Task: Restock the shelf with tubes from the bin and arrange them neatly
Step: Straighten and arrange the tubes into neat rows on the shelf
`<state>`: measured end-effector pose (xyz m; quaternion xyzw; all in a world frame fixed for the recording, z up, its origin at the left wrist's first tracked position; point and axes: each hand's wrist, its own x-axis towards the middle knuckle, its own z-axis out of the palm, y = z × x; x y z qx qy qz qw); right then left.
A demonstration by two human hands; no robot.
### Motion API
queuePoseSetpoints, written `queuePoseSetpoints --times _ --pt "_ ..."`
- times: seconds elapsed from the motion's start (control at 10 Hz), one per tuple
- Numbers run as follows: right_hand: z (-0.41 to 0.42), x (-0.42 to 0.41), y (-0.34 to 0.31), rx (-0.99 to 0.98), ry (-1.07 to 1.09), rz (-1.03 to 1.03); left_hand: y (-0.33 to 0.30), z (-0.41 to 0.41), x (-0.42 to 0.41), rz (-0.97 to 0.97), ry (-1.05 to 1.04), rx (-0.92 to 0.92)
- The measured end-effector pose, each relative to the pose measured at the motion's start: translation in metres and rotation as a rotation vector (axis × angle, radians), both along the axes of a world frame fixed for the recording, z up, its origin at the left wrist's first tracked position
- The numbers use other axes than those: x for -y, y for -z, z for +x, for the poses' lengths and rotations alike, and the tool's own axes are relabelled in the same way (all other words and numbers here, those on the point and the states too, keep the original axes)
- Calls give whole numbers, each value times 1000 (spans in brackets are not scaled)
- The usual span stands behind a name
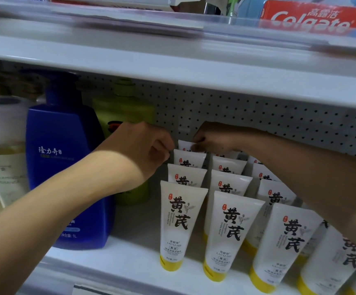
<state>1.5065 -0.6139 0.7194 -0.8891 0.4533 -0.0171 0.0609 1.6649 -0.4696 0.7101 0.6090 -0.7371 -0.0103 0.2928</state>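
Rearmost white tube (184, 144), back of left row, right of blue bottle (66, 173): L hand (147, 150) & R hand (213, 137) pinch its top corners. Rows stand cap-down on shelf (134, 252).

White shelf (134, 267) carries rowed tubes (180, 224), blue bottle (64, 177), green bottle (128, 116).

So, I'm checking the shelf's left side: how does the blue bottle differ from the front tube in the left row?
The blue bottle is dark blue with pale lettering; the front tube is white with black characters. The bottle is much larger and broad-bodied, while the tube is slim and tapers downward. The bottle's cap is on top; the tube stands on its yellow cap. Both stand upright on the same shelf, untouched by either hand.
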Motion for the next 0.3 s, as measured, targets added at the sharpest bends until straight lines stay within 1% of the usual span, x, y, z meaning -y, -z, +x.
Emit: queuePoseSetpoints --times 0.3 --pt "-27 0 -31 250 101 44 -5 -5 0 -30 -9 11"
